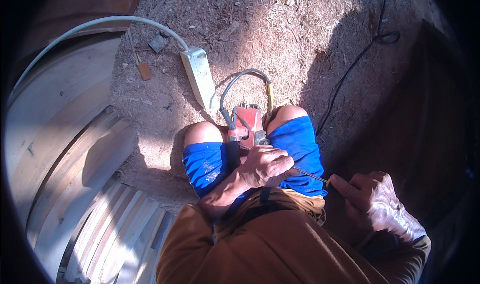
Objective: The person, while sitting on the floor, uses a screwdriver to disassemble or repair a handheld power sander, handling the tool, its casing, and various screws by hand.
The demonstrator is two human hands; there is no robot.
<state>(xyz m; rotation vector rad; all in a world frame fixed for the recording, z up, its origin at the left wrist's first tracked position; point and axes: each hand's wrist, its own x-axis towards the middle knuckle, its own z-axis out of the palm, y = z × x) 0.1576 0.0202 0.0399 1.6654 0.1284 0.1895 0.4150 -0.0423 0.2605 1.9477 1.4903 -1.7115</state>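
Observation:
A red power tool (248, 118) with a dark cord rests between my knees, its near end covered by my left hand. My left hand (266, 165) is closed over that end, with the fingers curled. From under it a thin metal rod (311, 174), like a screwdriver shaft, runs out to the right. My right hand (369, 198) grips the outer end of this rod, thumb stretched along it; whether a handle lies inside the fist is hidden. Also out of sight is where the rod's other end meets the tool.
A white power strip (198, 76) with a pale cable (107, 19) lies ahead on ground covered in wood shavings. Wooden boards (75, 149) are stacked at the left. Another dark cable (352, 61) trails on the right. A small orange-brown block (144, 71) lies near the strip.

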